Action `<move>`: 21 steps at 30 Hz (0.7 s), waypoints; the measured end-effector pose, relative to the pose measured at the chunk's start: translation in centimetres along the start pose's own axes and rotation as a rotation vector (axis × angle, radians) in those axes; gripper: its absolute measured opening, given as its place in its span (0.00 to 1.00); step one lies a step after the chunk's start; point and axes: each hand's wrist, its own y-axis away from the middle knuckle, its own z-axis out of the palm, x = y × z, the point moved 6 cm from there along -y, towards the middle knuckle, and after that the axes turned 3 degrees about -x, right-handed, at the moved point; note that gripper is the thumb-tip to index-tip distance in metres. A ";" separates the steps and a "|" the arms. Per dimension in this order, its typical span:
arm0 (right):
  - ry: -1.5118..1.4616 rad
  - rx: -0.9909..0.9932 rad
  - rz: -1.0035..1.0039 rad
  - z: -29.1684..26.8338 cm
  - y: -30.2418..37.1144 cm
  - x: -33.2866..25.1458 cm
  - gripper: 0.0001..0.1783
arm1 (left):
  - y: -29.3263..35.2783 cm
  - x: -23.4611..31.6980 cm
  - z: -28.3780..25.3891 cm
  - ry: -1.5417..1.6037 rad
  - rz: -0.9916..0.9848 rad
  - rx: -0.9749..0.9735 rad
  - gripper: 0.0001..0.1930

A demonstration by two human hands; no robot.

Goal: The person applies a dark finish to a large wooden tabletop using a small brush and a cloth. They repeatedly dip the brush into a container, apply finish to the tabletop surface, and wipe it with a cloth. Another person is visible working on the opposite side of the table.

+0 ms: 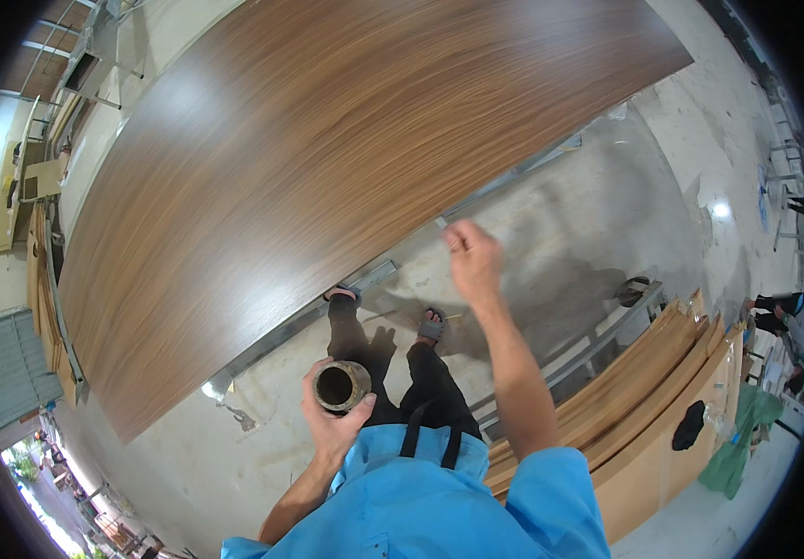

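Left hand [326, 410] is wrapping round a grubby can [362, 380] at the lower middle of the frame. I'm guessing it's feeling stiff and fairly light, maybe slick, so the side below the rim is looking like the best hold. Right hand [474, 261] is hovering mid-frame by the brown board [355, 158], fingers curling in, but I'm not managing to tell if they're pinching that small grey strip [441, 223]
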 end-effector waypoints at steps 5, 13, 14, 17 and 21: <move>0.061 0.107 0.206 -6.0 -4.4 2.6 0.09 | -0.1 0.3 0.0 -0.039 0.017 -0.022 0.37; 0.079 0.038 0.064 -5.5 -4.4 2.1 0.09 | 0.0 0.5 0.4 -0.024 -0.022 -0.044 0.37; 0.082 0.086 0.095 -6.1 -4.9 2.5 0.09 | 0.0 0.6 0.3 -0.023 -0.010 -0.034 0.37; 0.030 0.179 0.190 -7.0 -5.4 3.3 0.09 | 0.0 0.8 0.2 -0.044 0.005 -0.023 0.37; -0.035 0.060 0.134 -4.2 -3.3 1.3 0.09 | -0.1 1.2 0.4 -0.062 0.035 -0.036 0.37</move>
